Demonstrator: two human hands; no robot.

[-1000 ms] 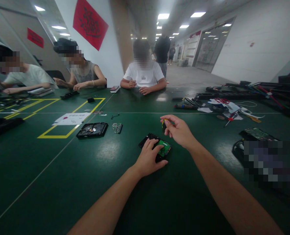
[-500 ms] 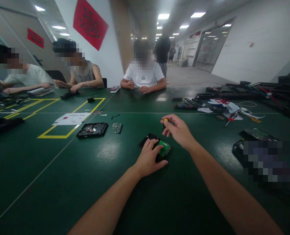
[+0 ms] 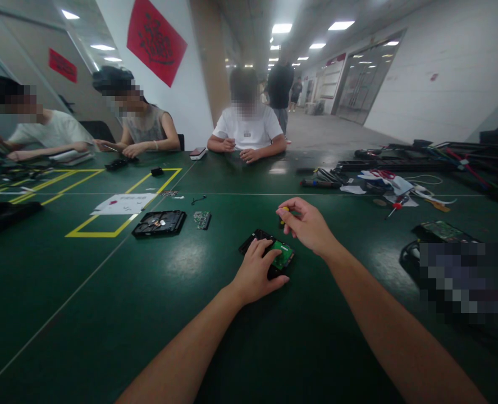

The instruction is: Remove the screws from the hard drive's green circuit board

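A black, rectangular hard drive (image 3: 257, 234) with a green circuit board (image 3: 285, 256) on its upper face lies flat on the dark green, glossy tabletop (image 3: 181, 314), directly under the left hand (image 3: 254, 275). That hand is spread wide, its fingers resting across the drive and its thumb along the near edge.

The right hand (image 3: 307, 224) is raised just beyond and to the right of the left one, fingers pinched narrow around a small yellow-and-black tool (image 3: 286, 210). The tool's lower end is hard to make out.

Left of the left hand and farther off sit a small grey-green circuit board (image 3: 200, 219) and, past it, a black, rectangular, open-topped casing (image 3: 158, 224). Farther left, a white printed paper sheet (image 3: 124, 204) lies across a line of yellow tape (image 3: 91, 235).

Well to the right of the right hand lie a red-handled screwdriver (image 3: 396, 206) and crumpled white cloth (image 3: 394, 182).

Straight beyond both hands, across the tabletop, sits a person in a white T-shirt (image 3: 249, 126).
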